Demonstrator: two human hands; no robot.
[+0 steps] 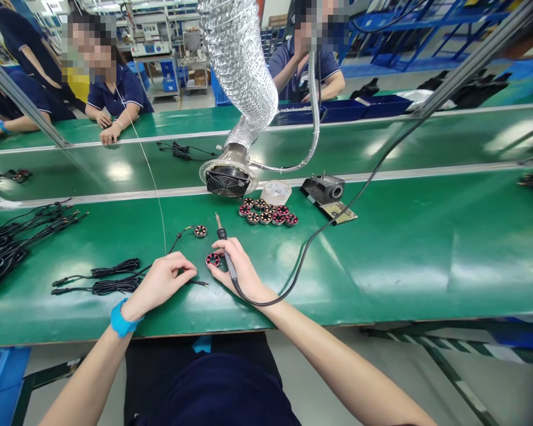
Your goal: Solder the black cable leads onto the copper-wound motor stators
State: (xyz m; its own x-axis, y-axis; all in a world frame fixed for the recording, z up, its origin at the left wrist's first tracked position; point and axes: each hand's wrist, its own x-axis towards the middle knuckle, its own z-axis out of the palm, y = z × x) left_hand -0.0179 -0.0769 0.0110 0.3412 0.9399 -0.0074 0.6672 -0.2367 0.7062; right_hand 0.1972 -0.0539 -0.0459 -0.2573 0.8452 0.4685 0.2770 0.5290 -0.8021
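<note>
Dark shirt (217, 396) below green bench (382, 284); black cables (115, 278) left, silver hose (235, 71) ahead. Left fingers (182, 266) curl on wire (199, 283); right fingers (224, 251) shut round soldering iron (227, 260).

I'm watching an electronics assembly line: long green tabletops (382, 284) are stretching ahead, a soldering iron (222, 234) is showing at six o'clock, a foil fume duct (237, 71) is hanging at twelve, and uniformed co-workers (119, 94) are sitting at eleven.

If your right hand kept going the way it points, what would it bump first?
Your right hand would probably meet the small round wired part, just past the red-ringed part it touches; depth is hard to judge.
</note>
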